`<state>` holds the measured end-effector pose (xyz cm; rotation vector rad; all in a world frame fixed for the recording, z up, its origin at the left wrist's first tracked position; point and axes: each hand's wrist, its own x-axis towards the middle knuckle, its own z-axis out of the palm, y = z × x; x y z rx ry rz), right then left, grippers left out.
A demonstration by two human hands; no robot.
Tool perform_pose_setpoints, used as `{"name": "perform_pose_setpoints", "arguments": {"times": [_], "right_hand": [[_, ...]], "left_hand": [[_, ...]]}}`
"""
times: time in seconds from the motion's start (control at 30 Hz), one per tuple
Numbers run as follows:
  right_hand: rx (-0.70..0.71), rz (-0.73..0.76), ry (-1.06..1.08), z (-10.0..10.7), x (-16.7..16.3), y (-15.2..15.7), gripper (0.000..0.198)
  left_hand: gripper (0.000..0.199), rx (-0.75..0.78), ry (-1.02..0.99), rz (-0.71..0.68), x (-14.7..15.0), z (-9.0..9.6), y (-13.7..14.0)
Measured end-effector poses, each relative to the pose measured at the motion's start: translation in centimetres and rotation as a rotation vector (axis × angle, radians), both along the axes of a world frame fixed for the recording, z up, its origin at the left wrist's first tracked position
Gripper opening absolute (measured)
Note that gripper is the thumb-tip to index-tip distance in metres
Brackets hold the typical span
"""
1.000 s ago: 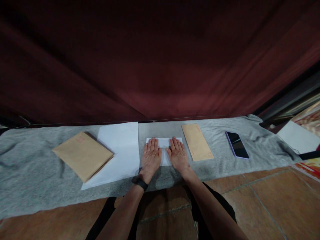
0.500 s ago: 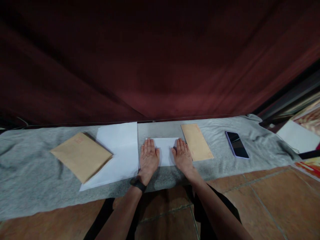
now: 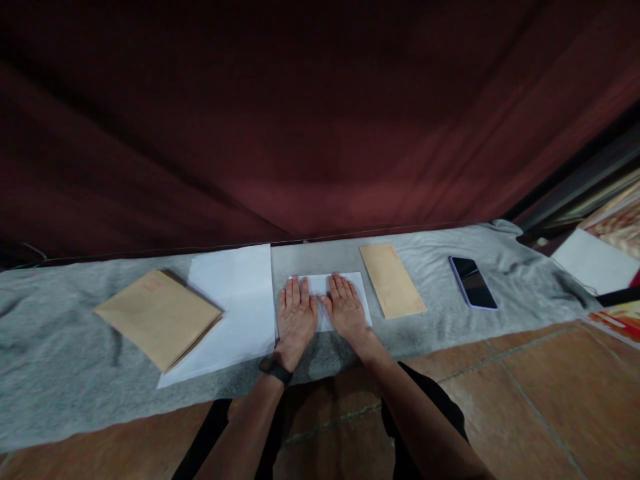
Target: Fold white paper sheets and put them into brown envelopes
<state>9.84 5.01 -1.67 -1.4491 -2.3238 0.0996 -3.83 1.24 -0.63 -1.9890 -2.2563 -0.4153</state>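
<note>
Left hand [image 3: 297, 321] and right hand [image 3: 347, 313], both stretched flat on a small white paper rectangle [image 3: 320, 283], on grey cloth [image 3: 50, 340], between a larger white paper sheet [image 3: 245, 300] and a tan paper envelope [image 3: 393, 280].

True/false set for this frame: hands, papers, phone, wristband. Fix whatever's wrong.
1. The left hand and right hand lie on the small white paper. True.
2. The dark wristband is on the right wrist. False: it is on the left wrist.
3. The brown stack partly covers the large white sheet. True.
4. The phone lies between the hands. False: it lies right of the narrow brown envelope.
</note>
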Motion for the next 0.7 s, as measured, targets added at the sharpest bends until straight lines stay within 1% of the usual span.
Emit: {"name": "perform_pose_setpoints", "arguments": {"times": [0.23,0.5,0.6,0.7], "right_hand": [[0.002,-0.079,-0.059,-0.3,2.6,0.8,0.062],[0.0,-0.093,-0.086,-0.4,4.3,0.9,0.062],[-0.004,-0.097,-0.085,-0.4,4.3,0.9,0.063],[-0.001,-0.101,-0.08,-0.5,4.2,0.9,0.063]], "left_hand": [[0.059,0.026,-0.029,0.021,0.1,-0.3,0.0],[0.061,0.075,-0.091,0.093,-0.2,-0.8,0.1],[0.061,0.103,-0.123,0.099,-0.3,-0.4,0.0],[0.061,0.138,-0.109,0.031,0.6,0.4,-0.3]]}}
